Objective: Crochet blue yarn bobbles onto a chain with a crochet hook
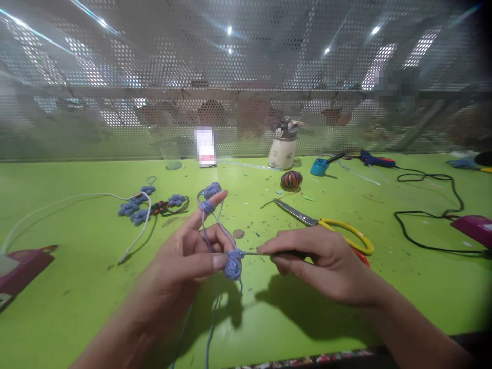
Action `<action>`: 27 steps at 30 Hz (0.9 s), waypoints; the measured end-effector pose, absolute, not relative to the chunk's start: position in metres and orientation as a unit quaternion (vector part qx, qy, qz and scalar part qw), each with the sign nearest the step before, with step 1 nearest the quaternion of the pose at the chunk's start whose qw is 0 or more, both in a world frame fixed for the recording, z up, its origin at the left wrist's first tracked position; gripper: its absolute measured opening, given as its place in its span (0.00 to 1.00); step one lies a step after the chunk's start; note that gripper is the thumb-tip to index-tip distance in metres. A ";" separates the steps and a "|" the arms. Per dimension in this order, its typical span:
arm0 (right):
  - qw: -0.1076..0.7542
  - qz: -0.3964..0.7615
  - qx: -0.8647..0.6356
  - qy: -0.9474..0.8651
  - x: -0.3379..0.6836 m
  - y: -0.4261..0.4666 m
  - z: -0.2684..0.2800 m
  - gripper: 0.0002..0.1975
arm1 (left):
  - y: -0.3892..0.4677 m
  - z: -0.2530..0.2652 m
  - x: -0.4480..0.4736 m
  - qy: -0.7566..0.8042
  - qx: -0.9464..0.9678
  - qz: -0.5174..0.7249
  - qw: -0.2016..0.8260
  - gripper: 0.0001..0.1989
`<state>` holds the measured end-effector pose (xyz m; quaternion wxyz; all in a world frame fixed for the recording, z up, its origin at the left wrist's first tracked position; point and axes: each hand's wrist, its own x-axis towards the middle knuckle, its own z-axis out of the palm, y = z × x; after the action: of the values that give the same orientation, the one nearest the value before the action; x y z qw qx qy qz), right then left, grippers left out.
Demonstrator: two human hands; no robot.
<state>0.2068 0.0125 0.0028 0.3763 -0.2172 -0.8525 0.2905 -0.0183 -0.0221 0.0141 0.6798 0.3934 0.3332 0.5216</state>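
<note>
My left hand [192,251] pinches a small blue-purple crochet piece [233,265] between thumb and fingers. Matching yarn [207,207] is wound round its raised index finger and runs down to the piece, with loose strands hanging toward the table's front edge. My right hand [319,256] grips a crochet hook [255,253] by its dark handle, and the hook's thin metal tip meets the right side of the piece. Behind the left index finger lies a ball of blue-purple yarn [212,190]. Scissors [307,218] with yellow and red handles rest beyond my right hand.
Several crocheted blue flowers [132,209] and a white cable [96,194] lie on the left. Farther back stand a phone-like upright object [205,147], a jar [283,148] and a blue pot [319,167]. A multicoloured yarn ball [291,179], glue gun [376,159] and power strips [474,229] are around.
</note>
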 end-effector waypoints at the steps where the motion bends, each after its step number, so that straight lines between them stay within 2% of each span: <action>1: 0.375 0.306 -0.219 -0.847 0.207 0.012 0.003 0.10 | -0.022 0.014 -0.018 0.336 0.395 0.522 0.677 0.48; 6: 0.359 0.388 -0.244 -0.813 0.206 0.010 0.002 0.09 | -0.021 0.012 -0.016 0.363 0.406 0.520 0.657 0.44; 14: 0.344 0.612 -0.281 -0.654 0.198 0.011 -0.007 0.07 | -0.019 0.006 -0.013 0.393 0.441 0.517 0.619 0.26; 19: 0.333 0.700 -0.288 -0.563 0.189 0.008 -0.015 0.09 | -0.014 -0.002 -0.016 0.377 0.497 0.488 0.610 0.29; 23: 0.353 0.718 -0.293 -0.523 0.185 0.006 -0.017 0.11 | -0.011 -0.006 -0.016 0.383 0.512 0.480 0.601 0.29; 27: 0.352 0.720 -0.297 -0.519 0.184 0.006 -0.013 0.16 | -0.011 -0.004 -0.014 0.406 0.516 0.468 0.591 0.41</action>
<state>0.1840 0.0057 -0.0133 0.3517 -0.2969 -0.5193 0.7201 -0.0141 -0.0112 -0.0044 0.5910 0.5161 0.4064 0.4683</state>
